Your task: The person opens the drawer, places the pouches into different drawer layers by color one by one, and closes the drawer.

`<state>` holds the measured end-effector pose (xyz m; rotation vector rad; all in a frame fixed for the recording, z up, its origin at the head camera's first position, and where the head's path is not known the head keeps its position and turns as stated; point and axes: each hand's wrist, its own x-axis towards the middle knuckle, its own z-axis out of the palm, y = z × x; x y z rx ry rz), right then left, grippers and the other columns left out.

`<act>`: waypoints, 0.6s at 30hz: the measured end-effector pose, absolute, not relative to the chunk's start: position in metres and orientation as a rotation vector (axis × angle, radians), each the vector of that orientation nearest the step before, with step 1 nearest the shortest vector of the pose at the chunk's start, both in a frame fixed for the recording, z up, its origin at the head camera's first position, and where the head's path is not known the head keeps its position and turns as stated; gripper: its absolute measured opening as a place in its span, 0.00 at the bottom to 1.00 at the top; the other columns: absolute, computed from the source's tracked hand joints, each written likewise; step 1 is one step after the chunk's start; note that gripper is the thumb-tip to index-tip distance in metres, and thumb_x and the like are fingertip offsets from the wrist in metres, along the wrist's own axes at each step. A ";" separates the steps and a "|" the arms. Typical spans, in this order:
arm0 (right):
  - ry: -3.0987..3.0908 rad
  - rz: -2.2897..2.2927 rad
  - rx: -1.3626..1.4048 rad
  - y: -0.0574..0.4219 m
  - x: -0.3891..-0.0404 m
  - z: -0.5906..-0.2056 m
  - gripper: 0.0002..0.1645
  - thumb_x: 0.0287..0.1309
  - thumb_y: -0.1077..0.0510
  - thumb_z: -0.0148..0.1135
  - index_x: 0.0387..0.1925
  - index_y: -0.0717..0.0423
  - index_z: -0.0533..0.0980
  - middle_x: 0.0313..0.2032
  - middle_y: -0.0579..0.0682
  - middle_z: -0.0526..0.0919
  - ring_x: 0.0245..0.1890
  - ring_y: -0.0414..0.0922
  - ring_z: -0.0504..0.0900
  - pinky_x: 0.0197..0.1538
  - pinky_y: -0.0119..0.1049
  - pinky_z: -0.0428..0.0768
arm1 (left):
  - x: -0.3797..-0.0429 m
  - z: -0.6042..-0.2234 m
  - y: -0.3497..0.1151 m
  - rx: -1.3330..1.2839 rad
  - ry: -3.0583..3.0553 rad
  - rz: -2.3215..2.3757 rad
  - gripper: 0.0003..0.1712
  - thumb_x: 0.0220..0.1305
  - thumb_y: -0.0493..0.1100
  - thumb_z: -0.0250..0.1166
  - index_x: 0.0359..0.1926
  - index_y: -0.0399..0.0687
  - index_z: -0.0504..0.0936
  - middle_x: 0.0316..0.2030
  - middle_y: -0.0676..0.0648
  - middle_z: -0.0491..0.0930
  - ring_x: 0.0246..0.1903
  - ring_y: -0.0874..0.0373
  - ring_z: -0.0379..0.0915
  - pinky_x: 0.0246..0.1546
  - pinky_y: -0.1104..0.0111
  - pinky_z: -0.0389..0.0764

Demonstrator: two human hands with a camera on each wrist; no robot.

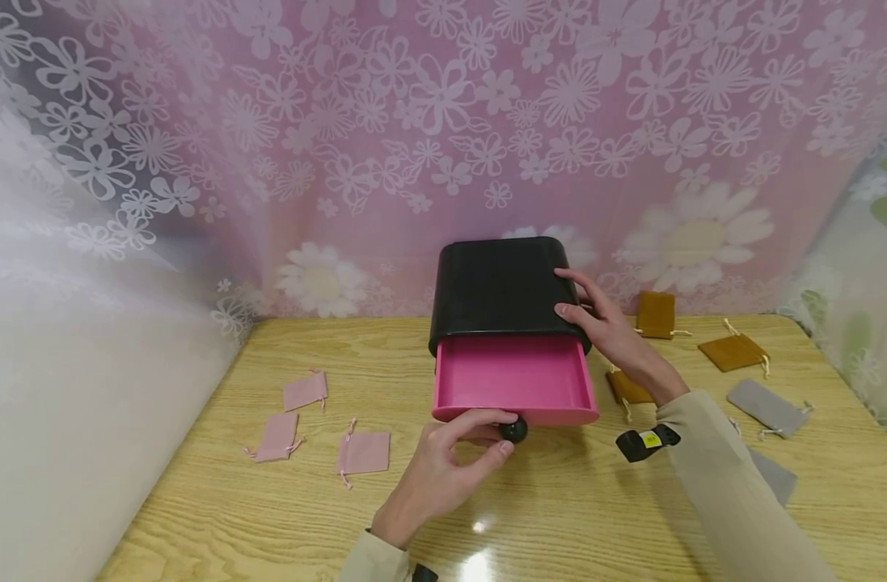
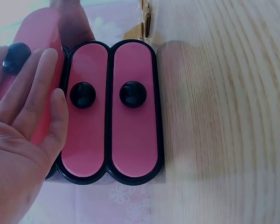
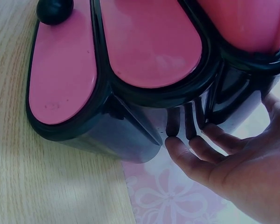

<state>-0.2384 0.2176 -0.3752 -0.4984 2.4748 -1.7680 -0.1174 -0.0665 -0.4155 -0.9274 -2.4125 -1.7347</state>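
A small black drawer cabinet (image 1: 508, 287) with pink drawer fronts stands on the table. Its top pink drawer (image 1: 516, 380) is pulled out, and its bare inside shows. My left hand (image 1: 443, 469) pinches that drawer's round black knob (image 1: 513, 429) between thumb and fingers. Against the cabinet's right side rests my right hand (image 1: 610, 327), thumb and a finger reaching onto the top. In the right wrist view its fingertips (image 3: 177, 147) touch the black side wall. Below, the middle drawer (image 2: 84, 140) and bottom drawer (image 2: 134, 140) are closed, each with a black knob.
Several pink drawstring pouches (image 1: 364, 453) lie on the wooden table (image 1: 268, 517) to the left. On the right are brown pouches (image 1: 656, 315) and grey pouches (image 1: 766, 406), partly behind my right arm. A flowered pink curtain (image 1: 414, 162) hangs close behind the cabinet.
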 end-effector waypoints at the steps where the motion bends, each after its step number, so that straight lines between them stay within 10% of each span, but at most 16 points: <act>1: 2.476 -1.768 -0.499 0.218 -0.238 -0.375 0.36 0.78 0.47 0.48 0.81 0.36 0.50 0.70 0.65 0.67 0.59 0.49 0.75 0.51 0.25 0.80 | -0.117 -0.415 -0.067 -0.929 -2.411 -1.738 0.17 0.70 0.46 0.67 0.58 0.63 0.83 0.46 0.53 0.89 0.44 0.65 0.85 0.49 0.61 0.85; 18: 2.448 -1.782 -0.490 0.217 -0.236 -0.374 0.36 0.78 0.47 0.48 0.81 0.36 0.50 0.71 0.65 0.65 0.64 0.59 0.71 0.51 0.24 0.78 | -0.115 -0.420 -0.091 -1.000 -2.356 -1.692 0.19 0.72 0.43 0.65 0.61 0.58 0.80 0.48 0.51 0.89 0.45 0.64 0.87 0.47 0.67 0.85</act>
